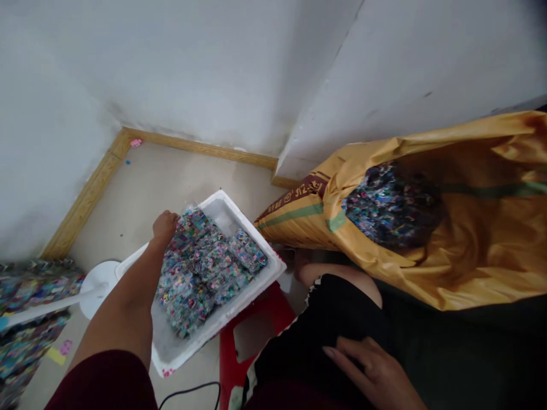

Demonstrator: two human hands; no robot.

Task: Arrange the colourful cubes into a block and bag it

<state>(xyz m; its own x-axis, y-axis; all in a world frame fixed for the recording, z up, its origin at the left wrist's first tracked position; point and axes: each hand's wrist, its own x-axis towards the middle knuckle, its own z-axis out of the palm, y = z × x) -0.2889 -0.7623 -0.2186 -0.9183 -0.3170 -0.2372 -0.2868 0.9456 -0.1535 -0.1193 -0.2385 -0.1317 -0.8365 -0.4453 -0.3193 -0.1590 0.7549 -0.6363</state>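
Observation:
My left hand [166, 225] reaches across the far left side of a white foam box [269, 267]. Its fingers are closed at the edge of the pile, on a clear packet of small coloured pieces; the fingertips are partly hidden. Many such clear packets [205, 256] lie heaped in the box, one set [248, 252] a little apart on the right. My right hand [370, 367] is held over my lap, fingers loosely bent and apart, with nothing in it.
A large yellow sack [299, 228] lies open on the right with more packets [384, 210] inside. The box rests on a red stool [233, 341]. At left are a white round base with a pole [92, 290] and more colourful packets [25, 341]. Walls meet behind.

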